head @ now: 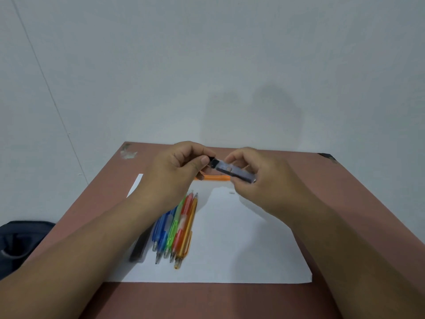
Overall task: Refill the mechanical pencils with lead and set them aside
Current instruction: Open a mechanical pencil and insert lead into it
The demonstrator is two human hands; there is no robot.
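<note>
Pencils [177, 229]: we count about 5 lying side by side on the paper [241, 249], near us, tips toward us; light, smooth plastic barrels, likely to roll, best taken mid-barrel.
Black case [140, 247]: flat on the paper just left of the pencils, partly under our left forearm.
Left hand [177, 166]: raised over the desk [287, 166], fingers curled, thumb and forefinger pinching the black cap [212, 159] of the tube.
Right hand [255, 178]: fingers curled round the lead tube [234, 172], held level.
Lead tube: small, stiff, slick; leads inside we judge brittle, so grip the body, ease the cap.
Orange pencil [216, 177]: flat on the desk beyond, below our hands.
</note>
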